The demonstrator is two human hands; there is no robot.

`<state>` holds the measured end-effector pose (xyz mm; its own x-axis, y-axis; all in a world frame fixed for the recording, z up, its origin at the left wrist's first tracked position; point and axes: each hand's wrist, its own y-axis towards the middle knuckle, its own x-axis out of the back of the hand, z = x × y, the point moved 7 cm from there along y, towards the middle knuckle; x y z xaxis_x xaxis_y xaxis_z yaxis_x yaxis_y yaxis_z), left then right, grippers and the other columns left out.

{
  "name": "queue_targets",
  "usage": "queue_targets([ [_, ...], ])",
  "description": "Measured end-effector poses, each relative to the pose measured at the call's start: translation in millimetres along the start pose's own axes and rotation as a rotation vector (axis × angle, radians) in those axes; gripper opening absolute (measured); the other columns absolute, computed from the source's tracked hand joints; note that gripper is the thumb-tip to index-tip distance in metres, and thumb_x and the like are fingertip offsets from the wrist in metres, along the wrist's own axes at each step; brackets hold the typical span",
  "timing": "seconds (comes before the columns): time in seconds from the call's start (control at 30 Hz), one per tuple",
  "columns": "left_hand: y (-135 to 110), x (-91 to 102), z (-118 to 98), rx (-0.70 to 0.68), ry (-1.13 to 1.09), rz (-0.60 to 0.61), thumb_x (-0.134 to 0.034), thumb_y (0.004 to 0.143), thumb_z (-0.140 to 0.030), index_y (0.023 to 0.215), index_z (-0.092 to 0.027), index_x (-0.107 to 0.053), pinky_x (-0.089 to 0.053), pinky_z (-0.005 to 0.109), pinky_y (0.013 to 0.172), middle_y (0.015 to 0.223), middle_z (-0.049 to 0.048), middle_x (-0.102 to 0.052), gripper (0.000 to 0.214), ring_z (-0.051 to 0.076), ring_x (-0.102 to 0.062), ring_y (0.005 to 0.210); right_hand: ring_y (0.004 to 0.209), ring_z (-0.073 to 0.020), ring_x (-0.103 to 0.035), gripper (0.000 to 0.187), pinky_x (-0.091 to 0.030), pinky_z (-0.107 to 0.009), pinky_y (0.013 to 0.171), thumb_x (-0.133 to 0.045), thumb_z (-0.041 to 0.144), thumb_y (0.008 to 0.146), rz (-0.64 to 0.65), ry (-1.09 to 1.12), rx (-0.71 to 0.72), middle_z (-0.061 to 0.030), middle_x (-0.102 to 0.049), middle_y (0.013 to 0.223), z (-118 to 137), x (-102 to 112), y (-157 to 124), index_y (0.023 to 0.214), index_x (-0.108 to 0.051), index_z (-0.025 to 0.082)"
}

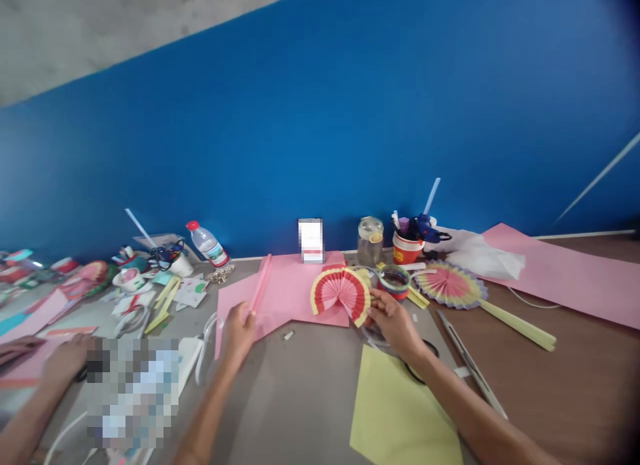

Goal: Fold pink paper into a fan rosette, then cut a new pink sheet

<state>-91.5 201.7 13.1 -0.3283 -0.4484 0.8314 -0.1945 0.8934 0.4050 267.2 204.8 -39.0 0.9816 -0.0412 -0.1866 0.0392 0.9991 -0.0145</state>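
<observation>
My left hand (239, 330) is closed on the lower end of a folded pink paper strip (260, 283), which slants up over a pink paper sheet (286, 293). My right hand (391, 319) pinches the right edge of a half-open red and yellow pleated paper fan (340, 291) lying on that sheet. Just beyond my right hand stands a roll of tape (395, 281). A yellow paper sheet (403, 415) lies under my right forearm.
Another person's hand (67, 358) rests at the far left among craft scraps. A finished fan with a yellow handle (453, 285), a jar (371, 241), a red cup of pens (407, 246), a water bottle (207, 243), a metal ruler (470, 365) and large pink paper (565, 275) surround me.
</observation>
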Motion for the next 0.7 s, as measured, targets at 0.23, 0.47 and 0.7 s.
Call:
queue_targets([
  [0.23,54,-24.2,20,0.14,0.161,0.184,-0.047,0.079,-0.024,0.112,-0.012,-0.059,-0.044,0.038,0.093,0.117,0.0184,-0.062,0.037,0.029,-0.058,0.111,0.057,-0.0137,-0.053,0.04,-0.044,-0.028,0.057,-0.058,0.023,0.075,-0.01,-0.002,0.073,0.0019,-0.06,0.071,1,2,1,0.114,-0.051,0.019],
  [0.47,74,-45.3,37,0.281,0.328,0.328,-0.047,0.079,-0.026,0.117,-0.008,-0.055,-0.045,0.045,0.085,0.115,0.0257,-0.061,0.044,0.037,-0.058,0.109,0.062,-0.0142,-0.055,0.042,-0.044,-0.027,0.058,-0.058,0.025,0.075,-0.022,0.028,0.055,-0.0022,-0.065,0.081,-3,4,3,0.116,-0.05,0.018],
  [0.7,88,-64.8,58,0.366,0.339,0.442,-0.053,0.077,-0.035,0.119,-0.012,-0.054,-0.049,0.035,0.07,0.105,0.0196,-0.068,0.048,0.032,-0.066,0.094,0.062,-0.014,-0.057,0.039,-0.045,-0.027,0.057,-0.054,0.025,0.078,-0.01,0.048,0.058,-0.0049,-0.066,0.086,-2,1,4,0.115,-0.049,0.017],
])
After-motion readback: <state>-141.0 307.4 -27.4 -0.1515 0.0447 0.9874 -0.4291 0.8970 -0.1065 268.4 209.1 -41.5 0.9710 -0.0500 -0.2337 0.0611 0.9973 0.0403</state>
